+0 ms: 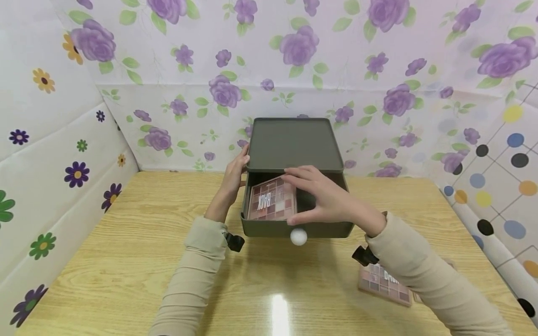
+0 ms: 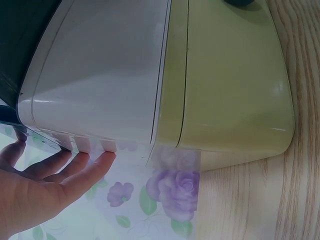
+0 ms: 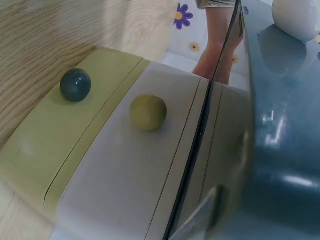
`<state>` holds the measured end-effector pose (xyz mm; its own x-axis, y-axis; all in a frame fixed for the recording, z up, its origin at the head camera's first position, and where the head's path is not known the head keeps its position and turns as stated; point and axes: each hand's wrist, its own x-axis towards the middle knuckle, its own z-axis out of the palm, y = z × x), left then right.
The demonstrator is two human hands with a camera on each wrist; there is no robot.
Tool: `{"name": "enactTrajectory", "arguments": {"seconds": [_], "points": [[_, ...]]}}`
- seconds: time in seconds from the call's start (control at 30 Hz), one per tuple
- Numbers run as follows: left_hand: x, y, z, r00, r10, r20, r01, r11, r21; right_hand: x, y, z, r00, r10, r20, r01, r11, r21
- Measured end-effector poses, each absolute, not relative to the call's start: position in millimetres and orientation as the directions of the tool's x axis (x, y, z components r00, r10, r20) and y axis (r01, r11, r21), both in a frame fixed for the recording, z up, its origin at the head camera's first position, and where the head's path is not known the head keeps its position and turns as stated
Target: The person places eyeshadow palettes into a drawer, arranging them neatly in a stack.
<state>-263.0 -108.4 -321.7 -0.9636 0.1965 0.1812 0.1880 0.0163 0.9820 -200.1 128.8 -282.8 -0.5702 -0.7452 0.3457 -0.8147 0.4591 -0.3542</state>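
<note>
Head view: a stacked drawer unit (image 1: 294,144) stands on the wooden table (image 1: 126,261) against the flowered backdrop, and its top drawer (image 1: 294,228), dark green with a white knob (image 1: 299,236), is pulled out toward the person. Inside the drawer, on its left side, lies an eyeshadow palette (image 1: 271,200) with rows of pink and brown pans and the word BACK on its cover. The right hand (image 1: 323,196) reaches into the drawer from the right, with fingers stretched out over the palette's upper right corner and the thumb low at the drawer's front wall; the fingertips lie on or just above the palette, and whether they actually pinch it cannot be told. The left hand (image 1: 235,175) rests flat against the unit's left side at the level of the top, fingers straight, steadying it and holding nothing.

The left wrist view shows those straight fingers (image 2: 92,167) touching the edge of the pale casing, above a yellow-green lower drawer (image 2: 235,85).

The right wrist view shows the fronts of the lower drawers with a dark knob (image 3: 75,85) and a yellow knob (image 3: 148,112).

A second palette (image 1: 384,284) lies on the table near the right forearm, well apart from the drawer.
</note>
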Motion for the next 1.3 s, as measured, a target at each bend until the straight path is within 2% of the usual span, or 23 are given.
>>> {"name": "enactTrajectory", "arguments": {"seconds": [0.23, 0.3, 0.53, 0.67, 0.97, 1.1, 1.3], "points": [[-286, -110, -344, -0.964, 0.188, 0.188, 0.191, -0.003, 0.982, -200, 136, -283, -0.529, -0.767, 0.363, -0.840, 0.411, -0.354], [-282, -109, -340, -0.964, 0.191, 0.185, 0.188, 0.001, 0.982, -197, 141, -282, -0.528, -0.753, 0.393, -0.844, 0.410, -0.347], [-264, -107, -322, -0.963, 0.204, 0.178, 0.186, 0.017, 0.982, -180, 174, -282, -0.596, -0.655, 0.465, -0.801, 0.443, -0.403], [-262, -106, -321, -0.964, 0.201, 0.175, 0.183, 0.022, 0.983, -170, 195, -284, -0.626, -0.593, 0.505, -0.779, 0.493, -0.387], [-263, -107, -321, -0.965, 0.200, 0.170, 0.175, 0.010, 0.984, -154, 234, -293, -0.635, -0.522, 0.570, -0.755, 0.576, -0.313], [-262, -107, -320, -0.967, 0.198, 0.164, 0.169, 0.009, 0.986, -149, 250, -300, -0.651, -0.498, 0.572, -0.734, 0.605, -0.308], [-262, -106, -320, -0.968, 0.199, 0.154, 0.160, 0.015, 0.987, -143, 272, -313, -0.727, -0.430, 0.535, -0.660, 0.654, -0.370]]}}
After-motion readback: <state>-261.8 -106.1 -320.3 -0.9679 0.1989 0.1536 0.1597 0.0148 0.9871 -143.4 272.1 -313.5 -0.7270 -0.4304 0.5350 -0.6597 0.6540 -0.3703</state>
